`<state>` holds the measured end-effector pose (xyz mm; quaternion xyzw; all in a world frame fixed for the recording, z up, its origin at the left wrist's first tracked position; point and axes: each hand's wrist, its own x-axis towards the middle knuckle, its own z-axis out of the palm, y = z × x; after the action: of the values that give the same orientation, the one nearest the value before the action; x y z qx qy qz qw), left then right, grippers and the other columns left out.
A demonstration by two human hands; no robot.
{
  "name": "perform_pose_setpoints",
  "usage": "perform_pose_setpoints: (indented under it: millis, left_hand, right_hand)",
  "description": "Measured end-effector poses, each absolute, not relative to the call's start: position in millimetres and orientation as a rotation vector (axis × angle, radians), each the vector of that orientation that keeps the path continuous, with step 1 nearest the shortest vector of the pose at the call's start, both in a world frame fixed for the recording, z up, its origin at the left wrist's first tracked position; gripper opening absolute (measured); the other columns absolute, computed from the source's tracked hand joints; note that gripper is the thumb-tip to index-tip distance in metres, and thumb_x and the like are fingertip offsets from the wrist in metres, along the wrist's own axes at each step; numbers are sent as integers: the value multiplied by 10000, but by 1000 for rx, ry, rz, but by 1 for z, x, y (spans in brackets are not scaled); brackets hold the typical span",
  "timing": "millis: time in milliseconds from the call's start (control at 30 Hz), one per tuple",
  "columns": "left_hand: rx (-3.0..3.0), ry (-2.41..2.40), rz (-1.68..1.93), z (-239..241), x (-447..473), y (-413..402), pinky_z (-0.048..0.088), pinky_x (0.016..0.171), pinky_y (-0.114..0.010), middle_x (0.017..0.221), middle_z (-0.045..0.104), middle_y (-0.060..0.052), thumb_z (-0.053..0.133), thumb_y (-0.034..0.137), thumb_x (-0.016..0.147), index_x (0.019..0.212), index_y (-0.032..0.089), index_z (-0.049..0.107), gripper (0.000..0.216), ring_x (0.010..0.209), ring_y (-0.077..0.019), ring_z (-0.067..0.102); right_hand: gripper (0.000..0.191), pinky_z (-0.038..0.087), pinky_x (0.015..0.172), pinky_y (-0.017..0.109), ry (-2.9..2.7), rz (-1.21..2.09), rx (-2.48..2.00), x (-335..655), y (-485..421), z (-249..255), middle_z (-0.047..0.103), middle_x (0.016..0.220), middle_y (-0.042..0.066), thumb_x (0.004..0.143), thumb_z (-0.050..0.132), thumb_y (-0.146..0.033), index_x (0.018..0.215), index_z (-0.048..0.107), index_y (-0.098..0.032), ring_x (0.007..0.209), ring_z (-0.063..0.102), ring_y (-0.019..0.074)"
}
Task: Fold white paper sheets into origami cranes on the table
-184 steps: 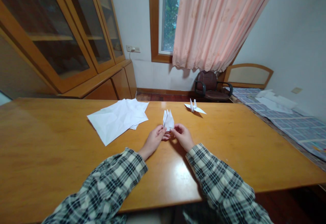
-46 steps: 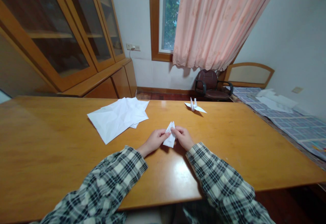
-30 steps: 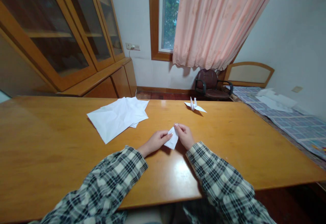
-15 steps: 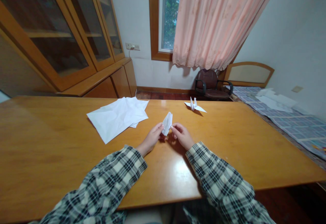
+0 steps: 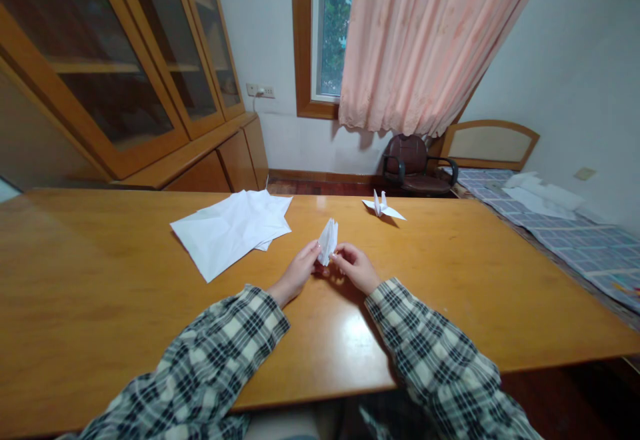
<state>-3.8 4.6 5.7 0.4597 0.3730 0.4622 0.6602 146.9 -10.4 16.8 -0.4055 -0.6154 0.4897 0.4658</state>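
A small folded white paper piece (image 5: 329, 241) stands upright just above the wooden table (image 5: 100, 280), near its middle. My left hand (image 5: 299, 272) pinches its lower left edge with closed fingers. My right hand (image 5: 353, 269) pinches the lower right edge, fingers closed too. Both plaid sleeves reach in from the bottom of the view. A finished white paper crane (image 5: 383, 207) sits on the table farther back and to the right, apart from my hands.
A loose pile of white paper sheets (image 5: 233, 232) lies on the table to the left of my hands. Beyond the table stand a glass-door cabinet (image 5: 125, 73), a dark office chair (image 5: 417, 167) under a pink curtain, and a bed (image 5: 565, 227) at right.
The folded paper was turned flat and low between my hands about a second ago; now it stands upright again, pinched by both hands. The crane and sheets have not moved.
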Motion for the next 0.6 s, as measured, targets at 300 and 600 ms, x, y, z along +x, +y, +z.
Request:
perform_pose_setpoints:
  millis: [300, 600]
  left_hand:
    - [1083, 860, 1025, 10, -1, 2, 469, 534, -243, 698, 556, 6, 619, 508, 706, 917, 153, 568, 416, 595, -119, 512]
    - [1268, 810, 997, 6, -1, 2, 454, 538, -235, 724, 570, 1, 556, 461, 785, 964, 155, 541, 355, 579, -117, 530]
  right_hand:
    - [311, 357, 471, 213, -1521, 1202, -1011, 149, -8, 11, 473, 570, -51, 763, 572, -484, 807, 534, -178, 479, 434, 81]
    - [268, 362, 448, 215, -1469, 1193, -1109, 149, -5, 8, 507, 557, -39, 776, 539, -435, 718, 501, -177, 467, 459, 92]
